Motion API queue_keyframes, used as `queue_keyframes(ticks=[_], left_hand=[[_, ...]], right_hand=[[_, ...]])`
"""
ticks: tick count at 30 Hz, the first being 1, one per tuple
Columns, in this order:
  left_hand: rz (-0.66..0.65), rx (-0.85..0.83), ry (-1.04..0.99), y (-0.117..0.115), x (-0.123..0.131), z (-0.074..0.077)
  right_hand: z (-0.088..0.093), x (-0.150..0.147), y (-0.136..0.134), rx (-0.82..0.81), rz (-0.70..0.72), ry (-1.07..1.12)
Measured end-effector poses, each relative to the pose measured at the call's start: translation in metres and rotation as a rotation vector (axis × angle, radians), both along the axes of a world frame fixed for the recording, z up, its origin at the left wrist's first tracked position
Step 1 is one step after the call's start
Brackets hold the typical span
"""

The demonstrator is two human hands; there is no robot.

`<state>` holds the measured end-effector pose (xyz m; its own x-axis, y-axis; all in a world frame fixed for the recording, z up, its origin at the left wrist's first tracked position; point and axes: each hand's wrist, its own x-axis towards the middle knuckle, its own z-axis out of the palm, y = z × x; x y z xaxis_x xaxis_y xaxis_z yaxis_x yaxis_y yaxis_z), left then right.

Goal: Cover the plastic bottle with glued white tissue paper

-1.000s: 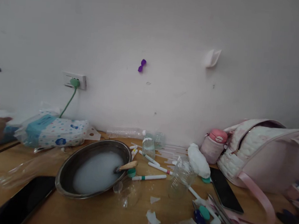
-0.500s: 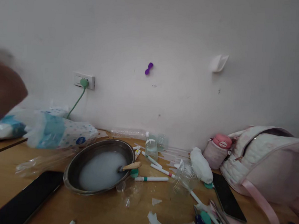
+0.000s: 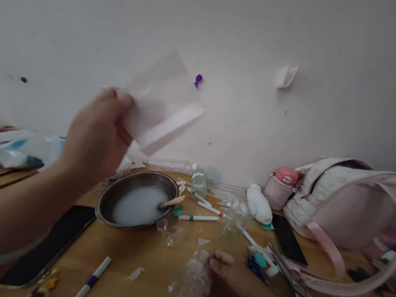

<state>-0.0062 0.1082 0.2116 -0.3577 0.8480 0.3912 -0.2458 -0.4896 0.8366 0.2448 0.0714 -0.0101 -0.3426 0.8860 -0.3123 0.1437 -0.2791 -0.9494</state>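
Observation:
My left hand is raised in front of the wall, its fingers closed on a thin white sheet that looks like a tissue. The sheet is blurred and hangs out to the right of the fingers. Low in the view, my right hand reaches in from the bottom right. Its fingertips are pinched at the edge of a crinkled clear plastic piece, close above the table. Beyond the left forearm stands a metal bowl of cloudy whitish liquid, with a wooden-handled tool resting on its rim.
A black phone lies by the left forearm. Markers, a clear plastic bottle and cut plastic are scattered behind. Scissors, another phone and a pale bag are on the right.
My left hand has come in from the far left with the white sheet. The right hand has appeared at the crinkled plastic, which now lies further left in view. The view has shifted slightly.

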Motion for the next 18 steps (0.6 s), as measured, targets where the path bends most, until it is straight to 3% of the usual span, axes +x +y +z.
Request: queue_keyframes(ticks=[5,8,11,18], left_hand=[[-0.293,-0.170,0.054,-0.019,0.028,-0.058],[-0.510,-0.326,0.163,-0.028,0.038,-0.082],[-0.620,-0.400,0.278,-0.038,0.043,-0.090],[-0.607,-0.462,0.292,-0.058,0.046,-0.098]], right_hand=[[0.004,-0.003,0.001,-0.057,0.023,-0.051],[0.000,-0.003,-0.001,-0.038,-0.007,-0.096],[-0.002,-0.001,-0.004,0.007,-0.035,-0.127],[0.020,0.000,-0.019,0.203,-0.129,-0.064]])
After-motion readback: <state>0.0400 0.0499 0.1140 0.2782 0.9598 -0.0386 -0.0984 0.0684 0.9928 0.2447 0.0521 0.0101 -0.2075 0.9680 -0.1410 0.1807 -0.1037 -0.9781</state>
